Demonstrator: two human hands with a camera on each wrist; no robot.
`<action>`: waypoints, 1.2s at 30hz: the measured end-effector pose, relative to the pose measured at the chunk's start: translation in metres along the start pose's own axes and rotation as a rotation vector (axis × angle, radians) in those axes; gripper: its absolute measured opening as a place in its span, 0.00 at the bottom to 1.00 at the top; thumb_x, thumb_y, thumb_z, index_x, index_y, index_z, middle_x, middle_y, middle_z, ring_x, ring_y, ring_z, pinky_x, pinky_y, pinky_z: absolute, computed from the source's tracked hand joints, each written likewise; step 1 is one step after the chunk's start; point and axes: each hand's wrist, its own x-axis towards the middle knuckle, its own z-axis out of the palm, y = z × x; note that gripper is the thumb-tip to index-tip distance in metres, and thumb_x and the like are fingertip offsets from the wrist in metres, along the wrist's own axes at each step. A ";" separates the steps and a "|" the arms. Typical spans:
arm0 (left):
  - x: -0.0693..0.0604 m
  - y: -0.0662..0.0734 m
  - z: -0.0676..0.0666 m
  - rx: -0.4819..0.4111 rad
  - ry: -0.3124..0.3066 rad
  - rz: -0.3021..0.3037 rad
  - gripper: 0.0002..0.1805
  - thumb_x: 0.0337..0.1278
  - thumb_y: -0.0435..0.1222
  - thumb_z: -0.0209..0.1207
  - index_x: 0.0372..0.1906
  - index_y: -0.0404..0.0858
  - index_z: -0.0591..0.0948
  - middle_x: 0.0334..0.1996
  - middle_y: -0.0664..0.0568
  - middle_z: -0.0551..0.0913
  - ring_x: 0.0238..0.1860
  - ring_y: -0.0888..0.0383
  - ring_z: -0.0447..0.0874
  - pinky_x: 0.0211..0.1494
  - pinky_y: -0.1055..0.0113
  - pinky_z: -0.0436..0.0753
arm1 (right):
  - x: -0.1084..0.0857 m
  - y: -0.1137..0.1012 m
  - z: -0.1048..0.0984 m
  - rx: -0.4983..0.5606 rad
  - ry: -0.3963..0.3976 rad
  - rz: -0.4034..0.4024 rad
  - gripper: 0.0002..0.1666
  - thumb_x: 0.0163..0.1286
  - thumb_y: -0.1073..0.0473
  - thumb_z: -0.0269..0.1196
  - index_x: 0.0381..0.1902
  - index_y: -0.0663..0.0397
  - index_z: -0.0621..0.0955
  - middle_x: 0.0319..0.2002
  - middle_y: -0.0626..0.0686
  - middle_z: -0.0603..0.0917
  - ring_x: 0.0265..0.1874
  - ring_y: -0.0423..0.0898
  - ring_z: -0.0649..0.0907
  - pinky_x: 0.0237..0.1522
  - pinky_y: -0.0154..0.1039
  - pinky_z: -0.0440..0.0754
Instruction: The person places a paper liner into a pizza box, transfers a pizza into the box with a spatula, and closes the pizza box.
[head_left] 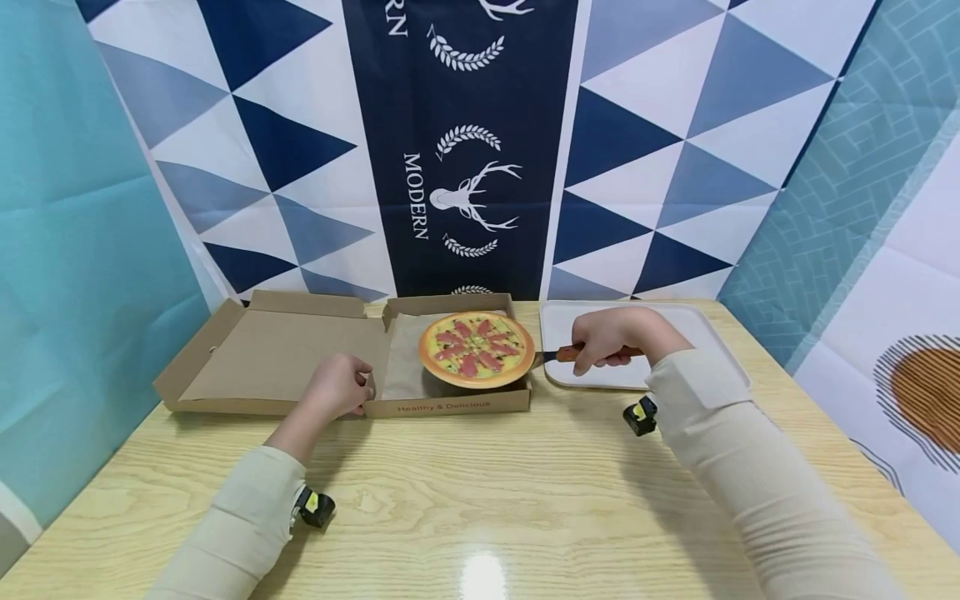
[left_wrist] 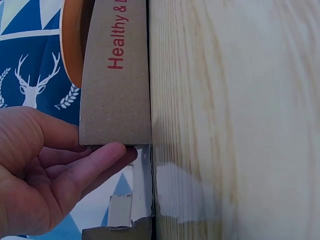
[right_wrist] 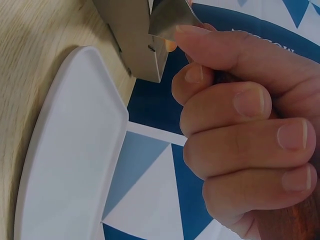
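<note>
A: Which step are you on?

B: Mid-carry, I'd judge. Your pizza [head_left: 477, 350] is over the right half of the open box [head_left: 450, 407], your spatula [head_left: 567, 354] at its right edge. Looks raised off the paper [head_left: 405, 358]. Loading or unloading? Can't tell.

A: And your hands?

B: Right hand [head_left: 607, 333]: fingers wrapped tight round the spatula handle, over the white tray [head_left: 555, 325]. Left hand [head_left: 337, 387]: fingers curled at the left end of the box's front wall, pinching it lightly by the look of it.

A: What does your next move call for?

B: Keep the blade level, I'd say. How far it reaches under is hidden, so your pizza could slide. Mind the front wall. Best keep your left hand steadying the box on the tabletop [head_left: 450, 483].

A: Writing?

B: "Healthy & Delicious" in red on the box front; your left wrist view cuts it off after "Healthy &". "MODERN" in white, sideways, on the dark wall cloth [head_left: 480, 100], plus a cropped "RN" higher up. Your right wrist view: lettering half hidden, unreadable. No maker's name legible on the spatula.
</note>
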 end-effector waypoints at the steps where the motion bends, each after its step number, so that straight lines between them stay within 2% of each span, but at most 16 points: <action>1: -0.001 0.000 -0.001 0.001 -0.001 -0.004 0.22 0.57 0.24 0.59 0.57 0.20 0.74 0.40 0.34 0.81 0.21 0.55 0.85 0.28 0.66 0.85 | 0.001 -0.001 0.000 -0.001 -0.002 -0.001 0.17 0.64 0.60 0.61 0.16 0.49 0.72 0.12 0.45 0.67 0.11 0.39 0.64 0.15 0.31 0.60; 7: -0.005 -0.001 -0.004 0.005 -0.005 -0.027 0.22 0.57 0.24 0.60 0.58 0.20 0.74 0.40 0.35 0.81 0.21 0.55 0.85 0.28 0.67 0.85 | 0.009 -0.008 -0.004 -0.014 -0.012 -0.001 0.18 0.65 0.60 0.61 0.15 0.49 0.72 0.12 0.45 0.67 0.11 0.39 0.64 0.15 0.31 0.60; 14: -0.004 -0.002 -0.003 0.022 -0.001 -0.021 0.22 0.56 0.24 0.60 0.57 0.20 0.75 0.40 0.35 0.82 0.21 0.56 0.85 0.28 0.67 0.85 | 0.019 -0.015 -0.008 -0.070 -0.011 -0.001 0.17 0.64 0.60 0.62 0.15 0.48 0.73 0.12 0.45 0.68 0.12 0.38 0.65 0.15 0.30 0.62; 22: -0.002 0.000 -0.003 0.040 0.000 -0.017 0.23 0.57 0.25 0.59 0.58 0.20 0.74 0.41 0.35 0.82 0.20 0.57 0.84 0.32 0.66 0.85 | 0.031 -0.022 -0.010 -0.045 -0.024 0.037 0.16 0.64 0.60 0.62 0.17 0.50 0.73 0.12 0.45 0.67 0.12 0.39 0.64 0.15 0.30 0.59; 27: -0.001 0.001 -0.002 0.048 -0.004 -0.016 0.23 0.58 0.25 0.58 0.59 0.21 0.74 0.42 0.35 0.82 0.20 0.58 0.84 0.33 0.65 0.85 | 0.037 -0.023 -0.010 -0.033 -0.028 0.068 0.18 0.62 0.61 0.61 0.14 0.50 0.71 0.12 0.45 0.66 0.12 0.38 0.63 0.15 0.30 0.58; 31: -0.001 0.001 -0.001 0.066 0.001 -0.005 0.22 0.57 0.25 0.58 0.58 0.21 0.75 0.42 0.35 0.82 0.20 0.58 0.84 0.36 0.62 0.86 | 0.041 -0.023 -0.009 0.012 -0.032 0.092 0.18 0.62 0.63 0.61 0.14 0.49 0.70 0.11 0.45 0.65 0.12 0.38 0.62 0.15 0.30 0.57; 36: -0.001 0.003 0.000 0.082 0.005 0.009 0.22 0.56 0.25 0.59 0.57 0.21 0.76 0.42 0.35 0.83 0.19 0.58 0.84 0.40 0.60 0.85 | 0.046 -0.023 -0.007 0.010 -0.025 0.107 0.18 0.62 0.62 0.62 0.14 0.49 0.71 0.12 0.46 0.66 0.11 0.38 0.62 0.15 0.30 0.58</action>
